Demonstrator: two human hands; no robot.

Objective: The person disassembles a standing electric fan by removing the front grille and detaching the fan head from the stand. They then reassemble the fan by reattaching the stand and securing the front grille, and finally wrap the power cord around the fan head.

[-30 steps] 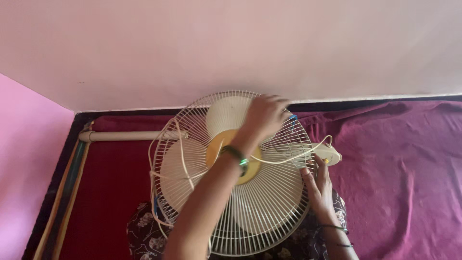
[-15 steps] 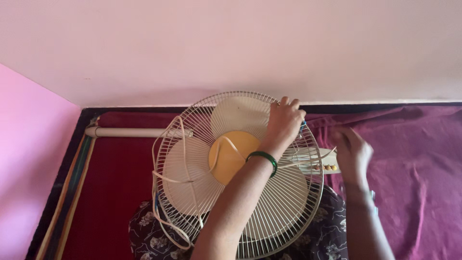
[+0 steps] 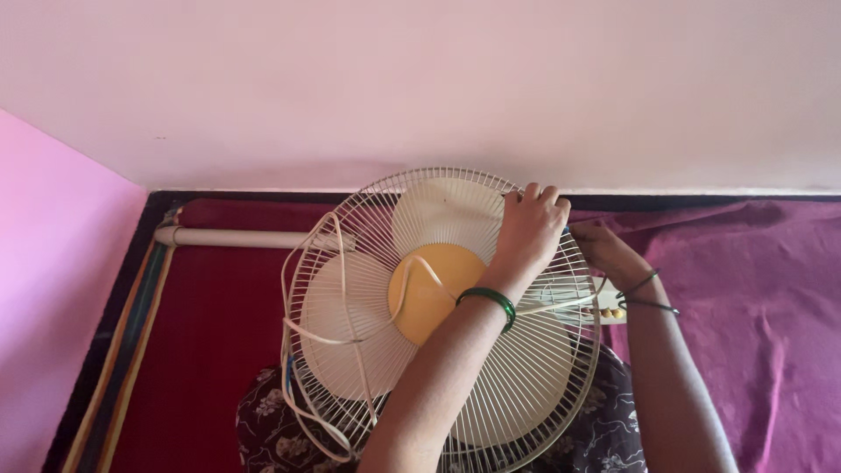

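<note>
Against pink wall, left hand (image 3: 532,229) still grips fan grille (image 3: 491,412); right hand (image 3: 607,251) has moved to its rim.

Under the left hand (image 3: 528,229) the fan guard (image 3: 526,385) is thin cream-coated wire, smooth, faintly glossy; behind it the blades (image 3: 346,324) are matt pale plastic around a smooth yellow plastic hub (image 3: 429,293). Beside the right hand (image 3: 607,252) the maroon cloth (image 3: 753,298) lies soft, creased, matt
</note>
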